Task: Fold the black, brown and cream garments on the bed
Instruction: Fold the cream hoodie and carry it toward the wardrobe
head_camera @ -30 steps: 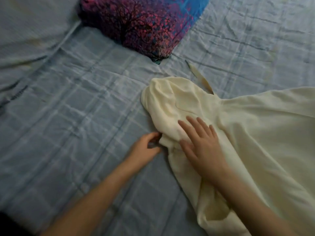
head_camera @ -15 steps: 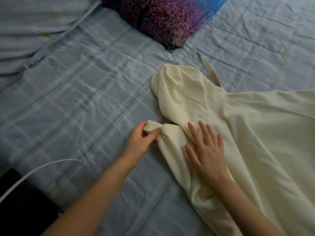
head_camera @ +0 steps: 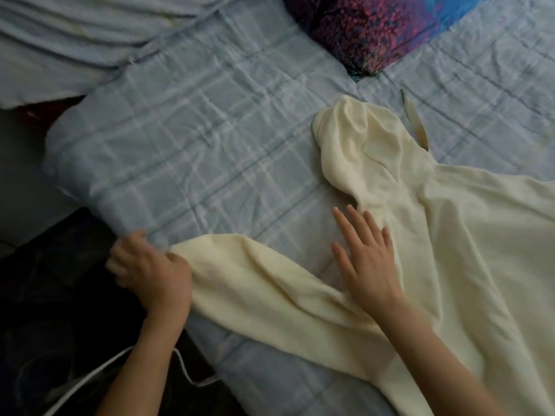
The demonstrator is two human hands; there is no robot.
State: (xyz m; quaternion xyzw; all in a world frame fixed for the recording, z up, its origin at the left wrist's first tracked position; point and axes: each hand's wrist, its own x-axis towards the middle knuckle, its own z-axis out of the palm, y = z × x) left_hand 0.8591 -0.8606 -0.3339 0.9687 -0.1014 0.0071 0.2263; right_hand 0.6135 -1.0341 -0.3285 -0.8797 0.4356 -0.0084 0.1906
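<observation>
I count one cream garment (head_camera: 465,235) on one bed (head_camera: 195,139) with a blue checked cover. Two hands are in view: one left hand (head_camera: 150,271) and one right hand (head_camera: 369,259). I also count one patterned pillow (head_camera: 360,28), one white cord (head_camera: 186,369) and one tan strap (head_camera: 416,121).

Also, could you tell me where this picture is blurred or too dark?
Head view: the left hand is motion-blurred where it grips the cream garment; the lower-left corner off the bed is nearly black; the right hand is fairly sharp.
</observation>
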